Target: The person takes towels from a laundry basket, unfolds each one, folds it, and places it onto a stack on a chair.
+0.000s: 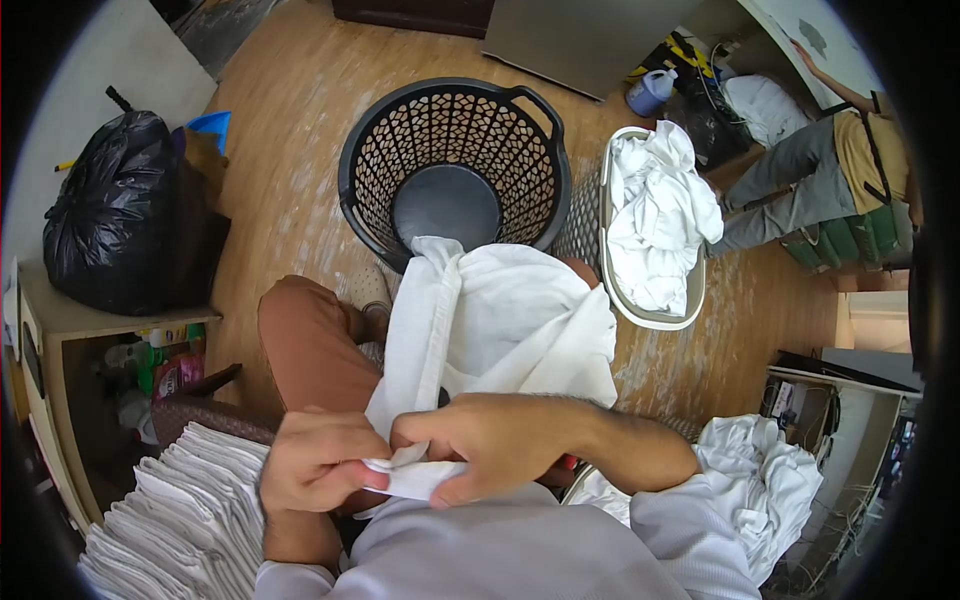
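A white cloth (530, 320) hangs over my lap and knees, its far end reaching the near rim of a black laundry basket (352, 190). Close to my body, my left hand (322, 460) pinches one edge of this cloth between thumb and fingers. Just to its right, my right hand (490, 440) is closed on the same edge, with a short folded strip stretched between the two hands. Beside my left arm lies a tall stack of folded white cloths (185, 515).
An oval basket (610, 285) of crumpled white cloths stands front right, with another white heap (760, 480) by my right elbow. A black garbage bag (115, 215) sits on a cabinet at left. Another person (820, 165) stands at the far right, near a purple jug (652, 92).
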Tool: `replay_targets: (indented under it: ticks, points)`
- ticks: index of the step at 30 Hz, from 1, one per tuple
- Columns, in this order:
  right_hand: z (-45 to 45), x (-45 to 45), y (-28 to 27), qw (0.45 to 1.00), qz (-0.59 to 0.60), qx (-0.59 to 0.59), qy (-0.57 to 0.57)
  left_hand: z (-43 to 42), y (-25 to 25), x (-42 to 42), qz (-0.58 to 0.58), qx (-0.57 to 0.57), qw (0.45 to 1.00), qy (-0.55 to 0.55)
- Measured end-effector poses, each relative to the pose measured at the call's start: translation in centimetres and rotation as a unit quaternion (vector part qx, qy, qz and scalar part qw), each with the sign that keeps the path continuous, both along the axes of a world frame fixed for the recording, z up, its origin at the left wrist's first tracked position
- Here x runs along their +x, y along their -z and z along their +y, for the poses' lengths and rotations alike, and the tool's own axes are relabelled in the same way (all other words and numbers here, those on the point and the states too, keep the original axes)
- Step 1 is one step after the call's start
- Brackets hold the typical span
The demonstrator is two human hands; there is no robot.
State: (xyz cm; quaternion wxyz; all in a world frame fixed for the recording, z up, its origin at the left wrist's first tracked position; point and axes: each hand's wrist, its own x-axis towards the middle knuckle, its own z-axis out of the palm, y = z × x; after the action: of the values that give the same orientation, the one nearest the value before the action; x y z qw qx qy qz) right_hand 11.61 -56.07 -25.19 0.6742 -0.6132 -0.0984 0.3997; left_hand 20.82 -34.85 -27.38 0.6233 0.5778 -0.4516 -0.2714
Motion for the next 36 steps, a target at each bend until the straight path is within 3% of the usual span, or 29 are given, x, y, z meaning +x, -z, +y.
replay_targets:
  ticks: [5, 6, 9, 12, 15, 19, 23, 26, 29, 30, 33, 36]
  points:
    - [-0.1, -0.8, -0.3, 0.991, -0.07, -0.106, 0.032, 0.9, -0.5, -0.5, 0.081, -0.075, 0.983, -0.144]
    - [0.1, -1.1, -0.3, 0.984, -0.097, -0.144, 0.049, 1.1, -0.6, -0.3, 0.036, -0.076, 0.984, -0.157]
    - [0.5, -1.2, -1.0, 0.986, -0.077, -0.129, 0.067, 1.9, -1.4, 0.5, -0.037, -0.115, 0.967, -0.226]
    - [1.5, -1.7, -0.8, 0.988, -0.076, -0.053, 0.125, 3.5, -2.7, 2.2, -0.003, -0.159, 0.943, -0.293]
    - [2.0, -1.0, -3.0, 0.998, -0.008, -0.038, 0.049, 5.1, -4.5, 5.4, 0.067, -0.226, 0.932, -0.275]
    - [1.3, -2.0, -3.2, 0.989, -0.061, -0.083, 0.104, 9.3, -7.9, 8.6, 0.043, -0.173, 0.925, -0.335]
    - [-2.2, -2.5, -4.4, 0.989, -0.027, -0.074, 0.121, 15.2, -10.6, 12.2, -0.141, -0.083, 0.865, -0.474]
    - [-3.8, -2.7, -4.6, 0.993, 0.056, -0.091, 0.057, 16.5, -12.9, 13.7, -0.202, -0.086, 0.821, -0.528]
    - [-5.1, -2.8, -3.6, 0.994, -0.01, -0.047, 0.103, 16.4, -14.7, 14.7, -0.241, -0.099, 0.793, -0.551]
    - [-5.6, -2.8, -3.2, 0.987, 0.092, -0.001, 0.13, 16.6, -15.4, 15.3, -0.247, -0.104, 0.787, -0.556]
    - [-8.2, -2.2, -3.9, 0.954, -0.144, -0.017, 0.262, 16.5, -17.2, 16.0, -0.271, -0.112, 0.772, -0.564]
    - [-10.0, -1.4, -6.7, 0.913, -0.146, 0.075, 0.374, 15.8, -18.5, 16.4, -0.29, -0.119, 0.769, -0.557]
